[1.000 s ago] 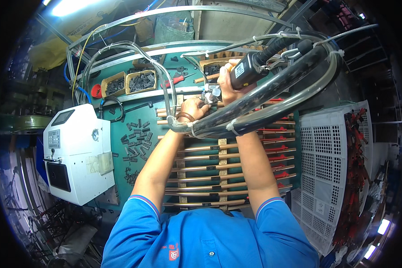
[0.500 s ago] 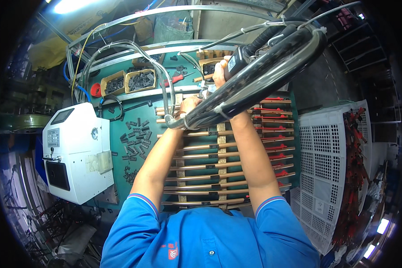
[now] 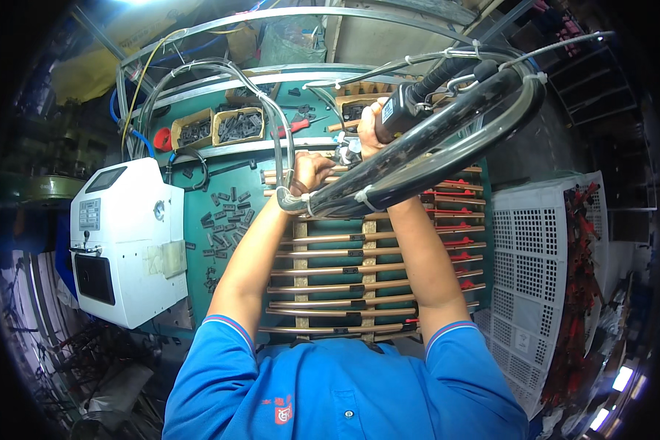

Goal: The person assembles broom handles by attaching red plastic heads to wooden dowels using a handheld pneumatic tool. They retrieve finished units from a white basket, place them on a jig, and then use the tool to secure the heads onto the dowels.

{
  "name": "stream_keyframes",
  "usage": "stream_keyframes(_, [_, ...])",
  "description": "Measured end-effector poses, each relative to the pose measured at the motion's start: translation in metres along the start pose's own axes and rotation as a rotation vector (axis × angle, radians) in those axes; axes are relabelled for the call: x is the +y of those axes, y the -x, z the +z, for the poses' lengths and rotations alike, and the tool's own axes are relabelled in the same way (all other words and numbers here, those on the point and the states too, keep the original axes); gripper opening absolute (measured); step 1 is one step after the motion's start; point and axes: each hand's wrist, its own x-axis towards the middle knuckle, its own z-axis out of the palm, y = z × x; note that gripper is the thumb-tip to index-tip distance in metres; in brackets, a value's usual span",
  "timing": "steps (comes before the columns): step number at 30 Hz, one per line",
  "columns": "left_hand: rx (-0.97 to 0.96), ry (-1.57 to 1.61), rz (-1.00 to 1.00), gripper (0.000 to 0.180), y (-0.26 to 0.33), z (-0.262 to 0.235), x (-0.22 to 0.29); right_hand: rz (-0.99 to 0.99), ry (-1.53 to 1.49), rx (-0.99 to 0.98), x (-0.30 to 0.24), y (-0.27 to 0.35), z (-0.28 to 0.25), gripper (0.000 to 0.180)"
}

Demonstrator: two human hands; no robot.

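My right hand (image 3: 372, 130) is closed around a black power screwdriver (image 3: 399, 114) at the far side of the bench. A silvery fitting (image 3: 350, 150) shows beside that hand; the tool's tip I cannot make out. Just left of it, my left hand (image 3: 313, 170) has its fingers curled at the far ends of the bronze-coloured rods (image 3: 323, 253). Whatever is between those fingers is hidden. The rods lie side by side across two wooden strips (image 3: 369, 281). Small black clips sit along their middles, and red parts (image 3: 458, 242) are at their right ends.
A thick black hose bundle (image 3: 418, 158) hangs over my forearms. Loose black pieces (image 3: 231, 220) lie left of the rods, beside a white machine (image 3: 128, 249). Cardboard boxes (image 3: 238, 126) of black parts and a red-handled screwdriver (image 3: 292, 128) stand behind. White perforated crates (image 3: 528, 271) are at right.
The view has shifted slightly. My right hand and the power screwdriver have come a little nearer to me. The left hand stays by the rods, its fingers slightly more visible.
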Motion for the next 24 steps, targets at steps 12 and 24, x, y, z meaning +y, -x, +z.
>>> stream_keyframes(12, [-0.105,-0.347,0.069,0.015,0.004,0.01,-0.045,-0.077,0.26,-0.043,0.017,0.008,-0.006,0.033])
stream_keyframes(24, [-0.1,-0.314,0.046,0.016,0.005,0.003,-0.029,0.261,-0.14,-0.216,0.006,0.007,0.005,0.028])
